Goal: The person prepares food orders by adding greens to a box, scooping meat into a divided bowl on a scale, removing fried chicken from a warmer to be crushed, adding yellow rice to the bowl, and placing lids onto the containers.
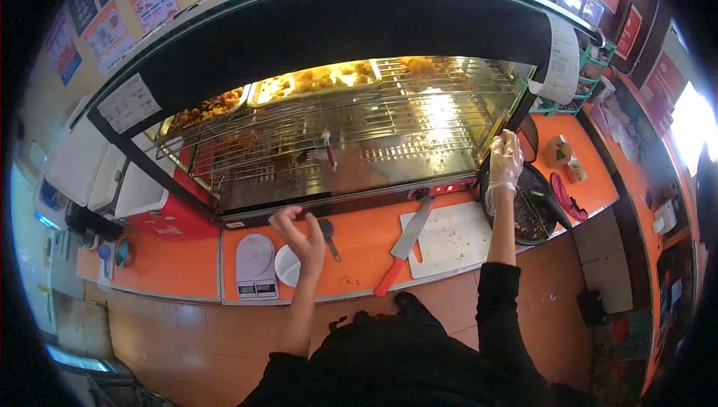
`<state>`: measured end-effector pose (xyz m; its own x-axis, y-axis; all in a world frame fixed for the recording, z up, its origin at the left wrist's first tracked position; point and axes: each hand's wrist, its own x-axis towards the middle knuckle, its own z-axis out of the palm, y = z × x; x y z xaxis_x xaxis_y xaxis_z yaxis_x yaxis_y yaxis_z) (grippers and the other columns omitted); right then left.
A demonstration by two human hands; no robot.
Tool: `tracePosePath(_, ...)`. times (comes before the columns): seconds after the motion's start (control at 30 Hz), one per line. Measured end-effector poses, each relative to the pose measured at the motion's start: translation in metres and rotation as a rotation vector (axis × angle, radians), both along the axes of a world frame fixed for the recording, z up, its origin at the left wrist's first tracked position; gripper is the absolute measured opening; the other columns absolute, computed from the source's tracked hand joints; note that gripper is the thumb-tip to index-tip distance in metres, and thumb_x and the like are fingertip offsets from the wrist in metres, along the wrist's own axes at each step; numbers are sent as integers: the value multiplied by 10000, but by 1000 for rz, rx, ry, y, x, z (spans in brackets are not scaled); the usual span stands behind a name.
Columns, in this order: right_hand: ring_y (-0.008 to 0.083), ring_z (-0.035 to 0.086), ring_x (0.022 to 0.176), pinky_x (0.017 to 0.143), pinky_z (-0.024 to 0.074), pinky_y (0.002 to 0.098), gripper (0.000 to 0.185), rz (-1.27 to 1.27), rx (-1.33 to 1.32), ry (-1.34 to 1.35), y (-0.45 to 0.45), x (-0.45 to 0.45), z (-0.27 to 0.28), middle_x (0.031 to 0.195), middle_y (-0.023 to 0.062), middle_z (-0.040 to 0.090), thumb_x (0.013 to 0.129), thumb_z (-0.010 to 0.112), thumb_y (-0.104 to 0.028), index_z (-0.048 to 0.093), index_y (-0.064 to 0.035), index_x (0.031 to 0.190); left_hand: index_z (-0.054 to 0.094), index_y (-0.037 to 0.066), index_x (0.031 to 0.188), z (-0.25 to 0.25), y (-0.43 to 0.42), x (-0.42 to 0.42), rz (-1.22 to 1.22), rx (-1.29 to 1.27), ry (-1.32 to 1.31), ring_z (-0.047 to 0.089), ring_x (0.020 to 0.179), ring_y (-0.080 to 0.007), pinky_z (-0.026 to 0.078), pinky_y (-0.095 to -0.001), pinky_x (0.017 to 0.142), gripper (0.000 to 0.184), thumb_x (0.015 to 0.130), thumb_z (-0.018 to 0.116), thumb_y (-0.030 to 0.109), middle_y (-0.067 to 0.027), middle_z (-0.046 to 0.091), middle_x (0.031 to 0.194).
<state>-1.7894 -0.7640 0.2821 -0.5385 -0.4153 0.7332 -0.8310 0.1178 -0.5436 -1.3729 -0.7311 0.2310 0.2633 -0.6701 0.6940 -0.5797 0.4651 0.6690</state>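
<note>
Head cam: L grip (pixel 299 236) bare, fingers bent + apart; white bowl (pixel 285 266) just below it, dk ladle (pixel 327 230) just R, both on orange surface (pixel 359 261). R grip (pixel 506 162), in clear plastic glove (pixel 502 191), is over blk pan's (pixel 529 209) L edge nr food warmer's (pixel 336 29) R end; unclear if it's gripping. Red-handled knife (pixel 410 236) + white cutting board (pixel 455 236) lower, btwn grips.

Black sleeves (pixel 499 287), black top (pixel 389 366); clear glove (pixel 502 175) over right fingers (pixel 510 141).
</note>
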Motion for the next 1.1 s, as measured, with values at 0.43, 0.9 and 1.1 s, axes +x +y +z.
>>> tracePosePath(0.43,247,647,786,711,499,321,250,407,277,-20,3,61,-1,868,111,684,860,528,-70,638,-75,1085,458,6,957,-34,44,52,147,101,10,431,889,-255,367,-383,774,187,781,522,8,-130,407,994)
tracePosePath(0.9,165,559,1041,951,424,296,448,1448,399,-702,-3,125,1,1245,66,583,908,571,-163,490,-52,1335,459,21,928,-48,73,11,219,129,34,397,881,-252,339,-396,794,195,751,532,-14,-118,420,944)
tracePosePath(1.1,191,384,1315,1076,303,315,529,1515,501,-551,-12,142,-17,1469,80,362,926,541,-158,365,-74,1417,460,15,960,-69,88,0,301,203,28,397,900,-256,353,-389,802,213,762,526,-29,-135,412,1014)
